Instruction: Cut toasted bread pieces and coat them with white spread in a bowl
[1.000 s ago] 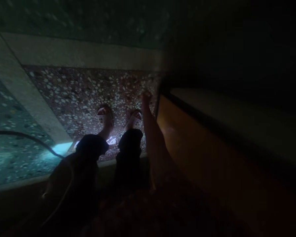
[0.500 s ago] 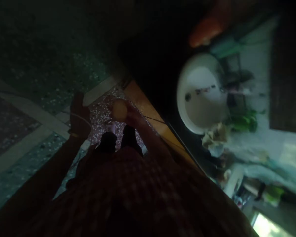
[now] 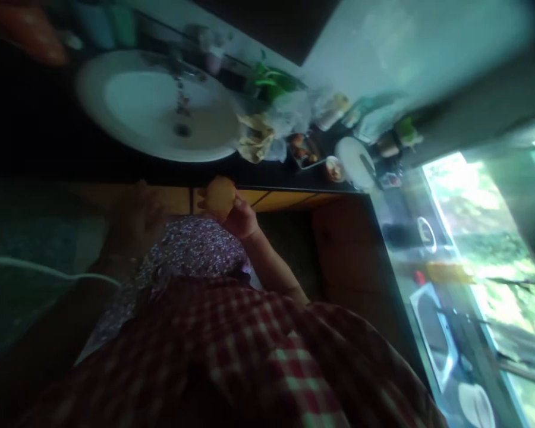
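Note:
My right hand (image 3: 241, 220) grips a round, yellow-orange fruit or vegetable (image 3: 220, 196), its exact kind unclear in the blur. Hand and item are in front of my body, near the counter's front edge. To the left, my left hand (image 3: 136, 220) is dim and smeared; its fingers look loosely apart and nothing shows in them. A pale cord or band (image 3: 49, 270) crosses by the left wrist. The checked red cloth (image 3: 232, 321) of my clothing fills the bottom middle.
Beyond the dark counter edge (image 3: 285, 193) lies a white oval washbasin (image 3: 205, 148). Right of it are a crumpled bag (image 3: 255, 139), a tray of roundish items (image 3: 304, 151) and a white board with a knife (image 3: 354, 161). Another counter (image 3: 396, 261) runs under a bright window (image 3: 472, 202).
My view has swung right, bringing the washbasin across the top and the window into sight. The right hand with the round item is now close to the counter front.

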